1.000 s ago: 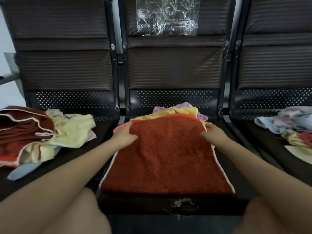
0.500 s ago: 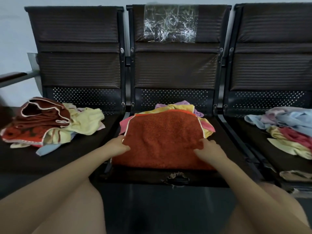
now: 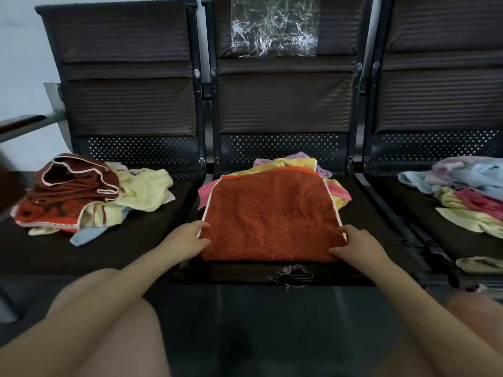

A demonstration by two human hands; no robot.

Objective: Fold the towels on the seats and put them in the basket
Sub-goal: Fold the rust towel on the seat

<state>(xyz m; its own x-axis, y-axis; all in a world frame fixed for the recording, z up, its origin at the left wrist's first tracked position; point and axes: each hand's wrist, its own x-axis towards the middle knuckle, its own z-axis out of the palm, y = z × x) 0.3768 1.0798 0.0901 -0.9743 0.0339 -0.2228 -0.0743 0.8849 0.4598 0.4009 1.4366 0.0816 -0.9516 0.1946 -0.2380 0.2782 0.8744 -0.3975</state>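
Observation:
A rust-orange towel (image 3: 269,213) with a white hem lies folded on the middle seat (image 3: 364,213), on top of yellow, pink and purple towels (image 3: 294,162). My left hand (image 3: 187,239) grips the towel's near left corner, thumb on top. My right hand (image 3: 353,244) grips the near right corner the same way. No basket is in view.
The left seat holds a heap of dark red, orange, yellow and pale blue towels (image 3: 89,194). Blue, pink and yellow towels (image 3: 468,194) are piled on the right seat. The middle seat's front edge is torn (image 3: 292,276). My knees fill the bottom corners.
The towel has been folded in half, its far edge brought toward me. Both hands moved from the far corners to the near corners. The camera has pulled back.

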